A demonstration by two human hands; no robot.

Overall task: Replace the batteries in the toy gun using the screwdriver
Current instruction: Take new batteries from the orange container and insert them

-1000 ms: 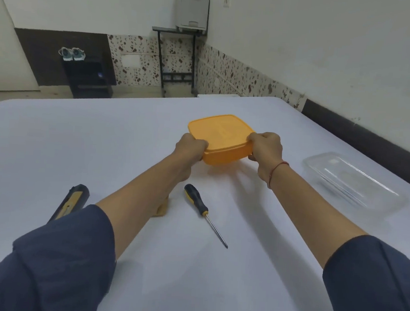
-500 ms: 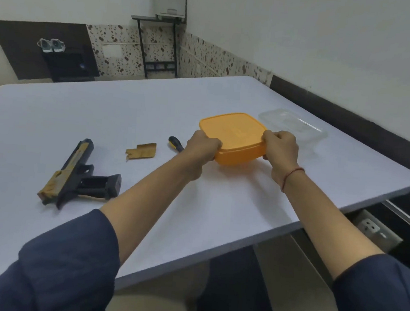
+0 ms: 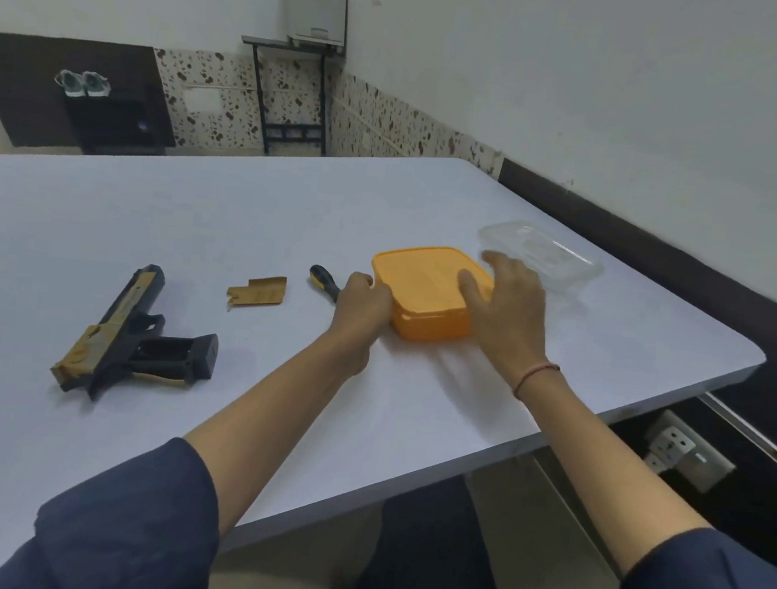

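Note:
A black and gold toy gun [image 3: 130, 336] lies on its side at the left of the white table [image 3: 197, 214]. Its gold battery cover [image 3: 259, 291] lies apart, further right. Beyond my left hand shows the black-and-yellow handle of the screwdriver [image 3: 322, 280]; the shaft is hidden. My left hand [image 3: 362, 304] grips the left edge of a closed orange box [image 3: 419, 287]. Over the box's right side hovers my right hand [image 3: 507, 303], fingers spread and blurred, holding nothing.
A clear plastic tray [image 3: 543, 255] sits just behind the orange box near the table's right edge. The table's near edge runs diagonally, with a wall socket [image 3: 672, 449] below at right. A shelf stand [image 3: 295, 96] and shoes [image 3: 82, 83] are far back.
My right hand has let go of the orange box's right edge and lifted above it with fingers spread. The view has swung, bringing the toy gun and cover into sight.

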